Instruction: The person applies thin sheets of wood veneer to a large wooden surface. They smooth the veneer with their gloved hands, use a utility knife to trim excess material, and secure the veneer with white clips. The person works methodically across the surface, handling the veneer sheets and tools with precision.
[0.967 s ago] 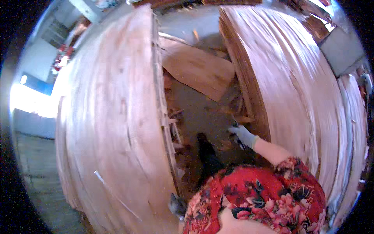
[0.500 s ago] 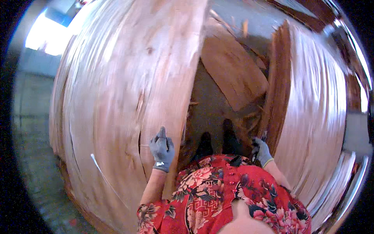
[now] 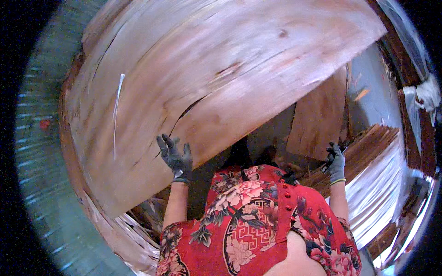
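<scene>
A large stack of pale, reddish wood veneer sheets fills the space ahead and to the left, its near edge slanting up to the right. Over that edge is my left hand, in a grey glove, with fingers spread and nothing in them. A dark split runs through the top sheet just beyond those fingertips. My right hand, gloved alike, is held off to the right near a lower veneer stack. Its fingers curl around something dark and small that I cannot make out.
A thin white strip lies on the large stack. Between the stacks, a loose brown veneer piece rests on the floor, with scraps around it. Crumpled clear plastic hangs at the far right. Greenish floor shows on the left.
My view has turned left, so the large stack now slants across the front. My left hand has gone from one finger extended to fingers spread. My right hand has moved up and outward.
</scene>
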Tool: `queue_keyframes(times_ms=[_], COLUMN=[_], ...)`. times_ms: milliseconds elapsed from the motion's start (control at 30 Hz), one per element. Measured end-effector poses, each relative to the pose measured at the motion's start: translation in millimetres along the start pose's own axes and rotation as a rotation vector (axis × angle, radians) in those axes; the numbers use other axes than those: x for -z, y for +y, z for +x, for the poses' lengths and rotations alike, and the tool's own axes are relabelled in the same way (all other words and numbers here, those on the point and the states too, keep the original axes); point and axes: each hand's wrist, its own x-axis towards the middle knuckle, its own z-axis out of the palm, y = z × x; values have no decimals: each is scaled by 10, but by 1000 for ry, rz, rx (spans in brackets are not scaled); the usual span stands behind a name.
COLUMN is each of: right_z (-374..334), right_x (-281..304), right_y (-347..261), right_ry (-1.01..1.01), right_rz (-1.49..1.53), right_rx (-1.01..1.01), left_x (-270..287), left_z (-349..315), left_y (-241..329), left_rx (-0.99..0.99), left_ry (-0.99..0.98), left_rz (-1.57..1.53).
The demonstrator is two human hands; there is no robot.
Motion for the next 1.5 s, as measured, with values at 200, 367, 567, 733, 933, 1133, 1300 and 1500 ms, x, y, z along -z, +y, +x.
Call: queue_keyframes(times_ms=[200, 367, 567, 733, 933, 1133, 1300, 1500], right_z=[26, -273, -851, -775, -687, -759, -803, -791], right_x=[-744, -1620, -3035, -3948, -4439, -4679, -4697, -4582], right_y=[5, -39, -405, -401, -424, -554, -476, -322], right_ry=[-171, -365, -736, -824, -929, -1112, -1079, -1030], right_rz=[-146, -405, -667, -776, -1169, -1381, -1271, -1091], right_rx=[-16, 34, 284, 1088, 1078, 593, 462, 646], left_x=[-510, -613, -428, -456, -507, -540, -444, -618], left_z=[359, 319, 476, 623, 596, 412, 719, 753], left_y=[-233, -299, -86, -144, -250, -307, -178, -154], left_rx=[42, 15, 49, 157, 144, 51, 232, 582], left_ry=[-250, -415, -292, -376, -239, -144, -229, -321], left_rz=[50, 183, 116, 44, -195, -185, -467, -585])
